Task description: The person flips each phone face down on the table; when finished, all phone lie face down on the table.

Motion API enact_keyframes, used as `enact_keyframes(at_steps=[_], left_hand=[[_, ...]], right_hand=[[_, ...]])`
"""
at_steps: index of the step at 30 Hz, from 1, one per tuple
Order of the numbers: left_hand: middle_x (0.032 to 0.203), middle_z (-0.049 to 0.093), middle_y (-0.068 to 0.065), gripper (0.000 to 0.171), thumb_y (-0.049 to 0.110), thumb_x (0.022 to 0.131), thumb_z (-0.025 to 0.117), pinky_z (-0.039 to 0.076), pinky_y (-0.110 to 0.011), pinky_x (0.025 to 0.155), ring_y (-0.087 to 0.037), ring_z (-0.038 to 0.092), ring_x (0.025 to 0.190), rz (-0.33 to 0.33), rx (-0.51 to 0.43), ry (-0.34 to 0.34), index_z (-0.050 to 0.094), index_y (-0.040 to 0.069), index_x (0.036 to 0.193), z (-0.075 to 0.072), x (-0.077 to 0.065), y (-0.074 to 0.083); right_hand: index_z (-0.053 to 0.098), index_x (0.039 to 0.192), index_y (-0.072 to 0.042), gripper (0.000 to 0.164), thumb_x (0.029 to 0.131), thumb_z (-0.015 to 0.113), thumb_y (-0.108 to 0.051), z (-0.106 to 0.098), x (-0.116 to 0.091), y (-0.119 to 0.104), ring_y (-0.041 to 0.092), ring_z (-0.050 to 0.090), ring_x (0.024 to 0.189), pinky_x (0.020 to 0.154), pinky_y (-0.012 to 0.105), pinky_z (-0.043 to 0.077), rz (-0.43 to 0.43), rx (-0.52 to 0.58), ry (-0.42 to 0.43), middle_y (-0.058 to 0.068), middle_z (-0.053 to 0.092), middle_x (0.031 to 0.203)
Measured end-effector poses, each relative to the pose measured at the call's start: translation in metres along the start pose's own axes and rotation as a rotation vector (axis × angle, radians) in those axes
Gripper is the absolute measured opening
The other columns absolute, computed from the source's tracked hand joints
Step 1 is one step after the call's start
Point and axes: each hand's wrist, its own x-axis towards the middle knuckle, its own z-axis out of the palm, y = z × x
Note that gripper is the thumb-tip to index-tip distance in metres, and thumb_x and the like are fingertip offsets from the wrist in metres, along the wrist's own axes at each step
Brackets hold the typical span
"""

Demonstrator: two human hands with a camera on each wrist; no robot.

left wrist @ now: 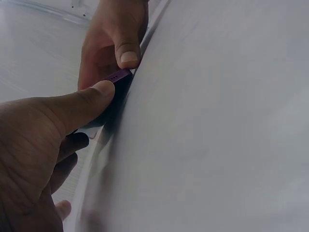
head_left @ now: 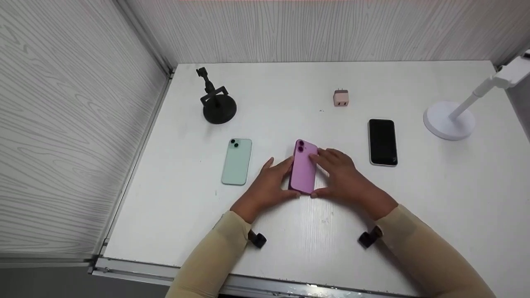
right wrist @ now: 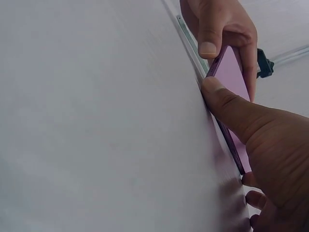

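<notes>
A pink-purple smartphone (head_left: 304,169) is between both hands at the middle of the table, its back with two camera lenses facing up. My left hand (head_left: 269,186) grips its left side, fingers along the long edge and thumb (left wrist: 104,89) at the bottom corner. On the other side my right hand (head_left: 341,178) holds the right edge, with its thumb (right wrist: 215,87) at the bottom end and its index finger over the back. The phone's dark side edge shows on the left, tilted close over the tabletop. Its screen side is hidden.
Left of the hands lies a mint-green phone (head_left: 237,162), back up. A black-screened phone (head_left: 383,142) lies to the right. Farther back are a pink plug adapter (head_left: 341,98), a black stand (head_left: 219,109) at left and a white round-based stand (head_left: 449,121) at right. Panels wall the table.
</notes>
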Motion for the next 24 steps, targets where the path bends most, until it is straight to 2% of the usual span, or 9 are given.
enact_keyframes(at_steps=[10,16,24], left_hand=[[0.175,0.040,-0.005,0.104,0.046,0.091,0.089,0.001,-0.042,0.141,-0.016,0.036,0.164,-0.021,0.053,-0.017,0.034,0.011,0.172,-0.001,-0.002,-0.007],[0.174,0.042,-0.004,0.104,0.047,0.089,0.090,0.000,-0.042,0.141,-0.017,0.036,0.164,-0.023,0.071,-0.010,0.037,0.014,0.172,-0.001,-0.001,-0.011],[0.174,0.043,-0.006,0.101,0.048,0.087,0.091,0.001,-0.043,0.141,-0.022,0.043,0.161,-0.027,0.096,0.001,0.042,0.017,0.170,-0.002,-0.002,-0.012]], right_hand=[[0.036,0.173,-0.022,0.108,0.086,0.090,-0.055,0.004,-0.008,-0.001,0.038,0.018,0.169,0.135,0.066,0.018,0.005,0.011,0.028,0.005,0.033,0.180],[0.041,0.170,-0.022,0.102,0.087,0.088,-0.057,0.007,-0.012,-0.002,0.036,0.021,0.168,0.135,0.065,0.020,0.013,0.013,0.055,0.003,0.041,0.176],[0.050,0.166,-0.020,0.094,0.088,0.088,-0.057,0.011,-0.014,0.000,0.038,0.025,0.167,0.135,0.065,0.020,-0.011,0.010,0.085,0.004,0.045,0.174]])
